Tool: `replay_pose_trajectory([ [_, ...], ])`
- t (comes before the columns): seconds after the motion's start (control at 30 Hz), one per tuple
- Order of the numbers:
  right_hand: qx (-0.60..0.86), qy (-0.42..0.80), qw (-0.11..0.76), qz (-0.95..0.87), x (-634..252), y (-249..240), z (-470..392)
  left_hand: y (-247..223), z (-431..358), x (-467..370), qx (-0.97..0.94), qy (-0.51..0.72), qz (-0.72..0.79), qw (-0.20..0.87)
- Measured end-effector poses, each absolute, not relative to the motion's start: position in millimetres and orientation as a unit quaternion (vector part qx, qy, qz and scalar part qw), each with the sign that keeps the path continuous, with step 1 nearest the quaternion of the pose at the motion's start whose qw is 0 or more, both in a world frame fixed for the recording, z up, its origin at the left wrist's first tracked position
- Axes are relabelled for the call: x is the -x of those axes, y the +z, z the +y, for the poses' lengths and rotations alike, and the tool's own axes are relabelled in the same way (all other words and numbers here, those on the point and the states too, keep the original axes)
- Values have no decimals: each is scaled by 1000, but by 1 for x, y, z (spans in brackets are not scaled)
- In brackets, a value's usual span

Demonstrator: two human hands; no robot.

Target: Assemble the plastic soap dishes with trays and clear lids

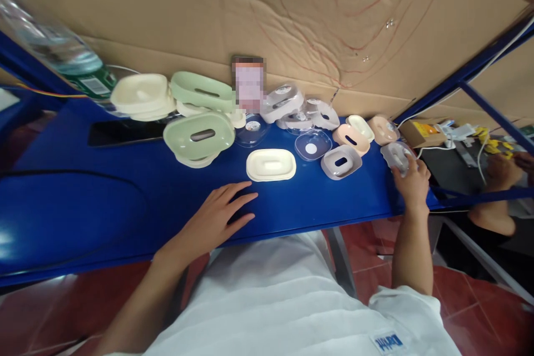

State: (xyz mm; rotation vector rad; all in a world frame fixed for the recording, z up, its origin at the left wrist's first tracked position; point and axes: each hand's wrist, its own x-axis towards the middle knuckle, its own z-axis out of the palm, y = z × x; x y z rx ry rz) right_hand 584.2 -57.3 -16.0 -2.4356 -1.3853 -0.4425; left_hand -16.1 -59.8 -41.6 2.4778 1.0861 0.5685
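Observation:
My left hand [219, 211] rests at the blue table's front part, fingers spread, with nothing in it. Just beyond its fingertips lies an oval cream plastic lid [271, 165] with a raised middle. At the right end, my right hand [412, 181] has its fingers closed on the near edge of a greyish plastic dish [395, 157], partly covering it. Left of that dish are a grey slotted dish [341, 163], a peach slotted dish [351, 140] and a cream piece [360, 128]. A peach piece [382, 129] sits behind the held dish.
Green slotted dishes [199, 136] and cream pieces [142, 95] are stacked at left, near a water bottle [79, 67]. Clear covers [312, 145] lie mid-table. A phone-like screen [249, 83] leans on the cardboard [167, 11]. Another person's arm [496, 206] shows beyond the blue frame.

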Motion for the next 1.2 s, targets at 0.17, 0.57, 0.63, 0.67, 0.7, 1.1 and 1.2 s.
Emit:
replay_pose_trajectory([
  [0.17,820,-187,149,-520,-541,-6,-58,-43,-60,16,-883,201,383,182],
  [0.57,499,-13,121,-858,-324,2,-55,-41,-60,6,-883,207,409,100],
  [0.63,466,3,111,-878,-308,3,-51,-42,-59,5,-886,208,405,94],
  [0.67,433,20,105,-895,-301,4,-51,-43,-59,5,-886,215,402,88],
  [0.7,397,40,98,-912,-296,5,-51,-43,-60,5,-885,225,401,81],
  [1.1,601,-88,99,-788,-354,75,48,-39,-59,5,-892,215,389,83],
  [1.2,653,-92,82,-748,-370,69,56,-41,-59,6,-890,217,392,81],
])
